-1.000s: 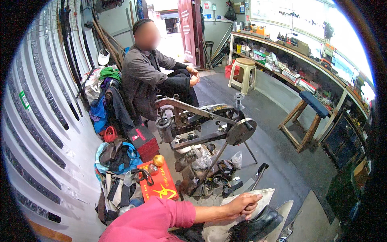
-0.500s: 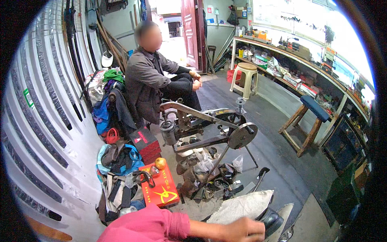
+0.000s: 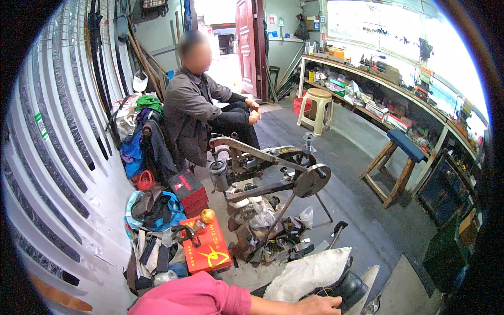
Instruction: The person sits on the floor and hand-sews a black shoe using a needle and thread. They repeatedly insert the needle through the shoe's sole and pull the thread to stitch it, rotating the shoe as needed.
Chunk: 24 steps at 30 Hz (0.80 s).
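Observation:
My left hand (image 3: 320, 304), at the end of a pink sleeve (image 3: 199, 296), is low at the bottom edge beside a black shoe (image 3: 350, 290). Its fingers are curled together close to the shoe's opening; what they pinch, if anything, is too small to make out. A thin pale thread (image 3: 326, 289) loops just above the knuckles. Under and behind the shoe lies an off-white cloth (image 3: 307, 274). My right hand is out of the picture.
A hand-cranked sewing machine (image 3: 268, 168) stands ahead, with bags and small parts beneath it. An orange-red shoe box (image 3: 207, 247) and piled bags (image 3: 155, 252) lie left. Behind sits a person (image 3: 194, 110). A blue-topped stool (image 3: 404, 144) and workbench (image 3: 378, 79) are right.
My left hand has dropped lower and slightly forward along the shoe, partly past the bottom edge. The thread now shows above it. The whole view has shifted slightly.

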Each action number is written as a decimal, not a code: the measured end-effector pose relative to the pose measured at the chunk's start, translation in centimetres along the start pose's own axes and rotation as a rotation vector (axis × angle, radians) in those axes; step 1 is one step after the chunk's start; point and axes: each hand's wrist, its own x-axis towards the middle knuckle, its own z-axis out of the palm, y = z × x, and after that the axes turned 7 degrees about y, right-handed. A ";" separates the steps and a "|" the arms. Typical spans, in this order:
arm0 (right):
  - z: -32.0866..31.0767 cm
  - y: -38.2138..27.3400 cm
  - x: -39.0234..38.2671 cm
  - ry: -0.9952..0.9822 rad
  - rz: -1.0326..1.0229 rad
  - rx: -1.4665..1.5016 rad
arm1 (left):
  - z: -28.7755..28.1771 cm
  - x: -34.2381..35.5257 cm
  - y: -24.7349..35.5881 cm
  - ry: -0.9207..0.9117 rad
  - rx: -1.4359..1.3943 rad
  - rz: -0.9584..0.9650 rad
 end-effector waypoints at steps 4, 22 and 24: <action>-0.2 -1.2 -0.3 0.009 0.073 -0.142 | -0.6 -0.3 -0.5 0.042 -0.040 -0.019; -3.7 -5.3 1.0 0.254 0.212 -0.043 | -0.1 -0.3 -0.3 0.125 -0.026 -0.098; -4.0 -6.6 1.7 0.207 0.030 -0.054 | 0.5 -0.3 -0.4 0.112 -0.054 -0.061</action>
